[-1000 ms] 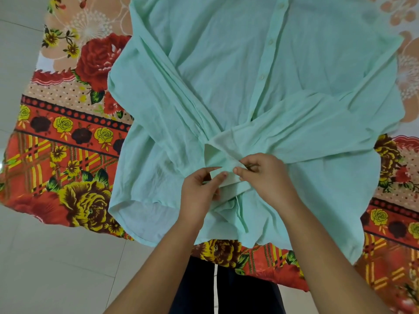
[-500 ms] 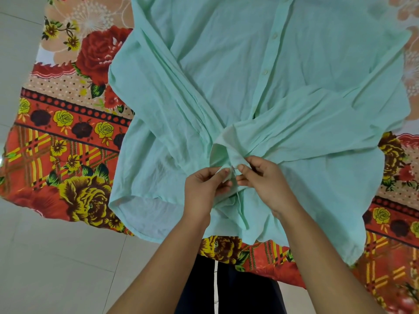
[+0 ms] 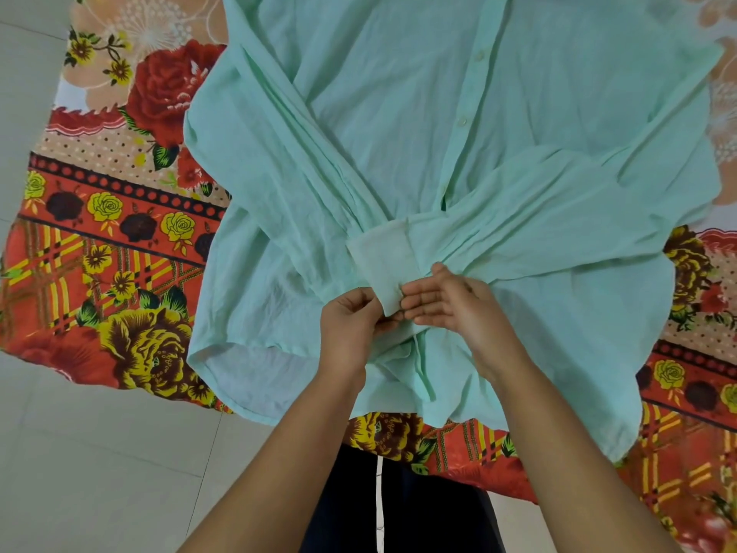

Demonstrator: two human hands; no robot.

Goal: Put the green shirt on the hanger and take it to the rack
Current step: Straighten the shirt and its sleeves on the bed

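Since half a second earlier, the cuff had gone from a bunched-up fold to lying opened out flat, pale inside facing up, and the right hand had let go of its pinch and straightened its fingers.

Going left to right: tiled floor, then the floral sheet spread over it, presumably to keep the laundry off the tiles. The green shirt lay flat on that sheet, front up, button placket running down the middle, both sleeves crossed over the belly so the ends met right in front of the person.

The left hand had its fingers curled and was pinching the near corner of the cuff, I'd guess to keep it taut. The right hand was relaxed and flat, fingertips resting against the cuff's right edge, holding nothing. It looked like it was smoothing or steadying.

My read: the cuff was being undone or straightened so the sleeves would hang clean later. No hanger or rack was anywhere in view, so the actual hanging hadn't started yet.
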